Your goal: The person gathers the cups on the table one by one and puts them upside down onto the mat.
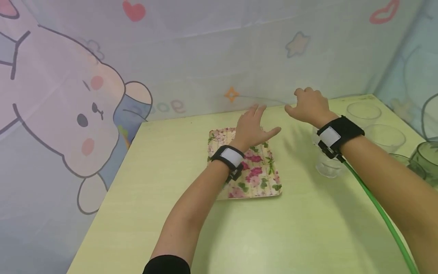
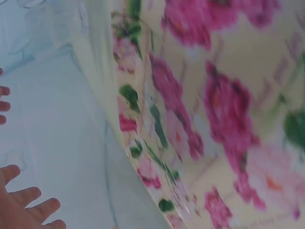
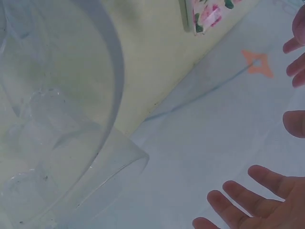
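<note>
A rectangular tray [image 1: 256, 179] with pink flowers and green leaves lies on the table, and it fills much of the left wrist view. Above its far part, my left hand [image 1: 250, 129] hovers with fingers extended and thumb spread to the right, holding nothing. My right hand [image 1: 311, 106] is raised right of the tray toward the back, its fingers loosely spread and nothing in them. Partly hidden beneath the right wrist stands a clear glass [image 1: 328, 168]. In the right wrist view, the spread fingers [image 3: 252, 198] appear beside a large clear rim [image 3: 116, 62].
Two more clear glasses [image 1: 386, 137] stand at the back right. Nearer the right edge are green-tinted glasses [image 1: 427, 160], partly behind the right forearm. A printed curtain [image 1: 205, 57] hangs behind the table [image 1: 161, 163]. A green cable [image 1: 376, 205] runs along the right forearm.
</note>
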The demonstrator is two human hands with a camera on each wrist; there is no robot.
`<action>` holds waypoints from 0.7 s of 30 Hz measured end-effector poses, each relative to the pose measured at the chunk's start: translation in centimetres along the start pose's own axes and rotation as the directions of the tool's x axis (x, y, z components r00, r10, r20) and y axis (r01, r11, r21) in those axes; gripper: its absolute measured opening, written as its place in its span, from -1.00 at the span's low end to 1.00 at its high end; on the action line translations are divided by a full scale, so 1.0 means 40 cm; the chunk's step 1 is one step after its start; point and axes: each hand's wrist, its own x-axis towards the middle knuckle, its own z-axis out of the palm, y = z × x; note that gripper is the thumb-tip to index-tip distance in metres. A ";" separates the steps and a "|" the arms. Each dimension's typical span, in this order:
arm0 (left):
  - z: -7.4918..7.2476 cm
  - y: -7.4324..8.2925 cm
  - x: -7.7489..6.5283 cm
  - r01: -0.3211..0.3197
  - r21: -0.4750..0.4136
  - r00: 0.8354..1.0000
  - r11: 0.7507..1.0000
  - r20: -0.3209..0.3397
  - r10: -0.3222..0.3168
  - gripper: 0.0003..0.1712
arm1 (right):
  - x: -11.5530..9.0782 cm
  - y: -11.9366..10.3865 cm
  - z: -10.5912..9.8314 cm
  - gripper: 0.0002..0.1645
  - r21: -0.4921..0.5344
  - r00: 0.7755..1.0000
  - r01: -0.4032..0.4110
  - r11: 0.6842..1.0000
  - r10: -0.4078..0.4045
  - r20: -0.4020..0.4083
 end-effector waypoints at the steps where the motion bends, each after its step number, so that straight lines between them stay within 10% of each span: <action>1: 0.001 0.008 -0.002 -0.006 -0.016 1.000 1.000 0.006 0.006 -0.02 | -0.003 0.000 -0.002 -0.19 0.001 1.000 0.003 1.000 -0.003 0.008; 21: 0.036 0.115 -0.063 -0.041 -0.228 0.996 0.973 0.071 0.059 0.01 | -0.128 0.036 -0.025 -0.09 0.067 0.988 0.041 0.997 -0.050 0.148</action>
